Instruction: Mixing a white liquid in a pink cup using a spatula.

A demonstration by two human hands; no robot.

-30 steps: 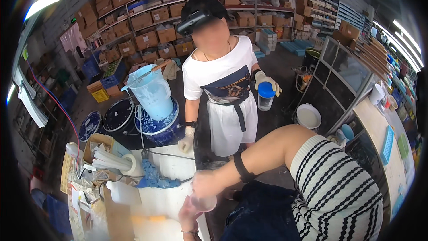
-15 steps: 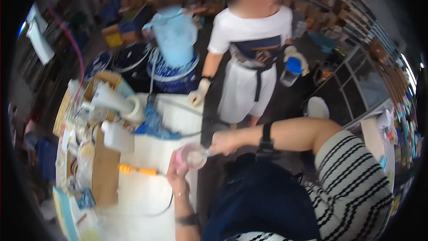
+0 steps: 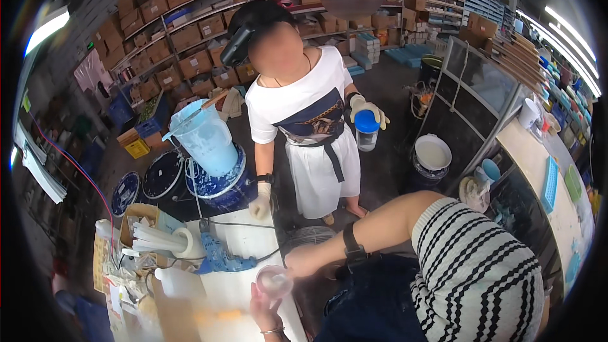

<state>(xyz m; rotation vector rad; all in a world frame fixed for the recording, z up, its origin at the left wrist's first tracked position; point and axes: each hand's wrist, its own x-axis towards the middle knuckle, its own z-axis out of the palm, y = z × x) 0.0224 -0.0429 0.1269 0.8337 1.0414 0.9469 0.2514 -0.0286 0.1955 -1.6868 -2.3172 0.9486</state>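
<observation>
My left hand [image 3: 265,309] is wrapped round a small pink cup [image 3: 266,272], holding it over the white table's right edge. Pale material [image 3: 276,284] shows inside the cup. My right hand [image 3: 304,261] is closed at the cup's far right rim, and motion blur hides what its fingers grip. A blue power drill [image 3: 221,254] lies on the white table [image 3: 239,220] beyond the cup, with its cable running past my hands. Left of the cup there is a blurred orange object [image 3: 218,316] on the table.
A person in white [image 3: 304,107] faces me, holding a clear jar with a blue lid [image 3: 366,130] in a gloved hand. Behind the table, a light-blue bucket [image 3: 204,139] tops a blue-stained drum [image 3: 221,183]. A white bottle [image 3: 179,283] and a box of rolls [image 3: 142,218] crowd the left side.
My view has lifted, showing more shelves and boxes. The cup and both my hands sit lower in it, still together. The person in white has turned their head and leaned leftward.
</observation>
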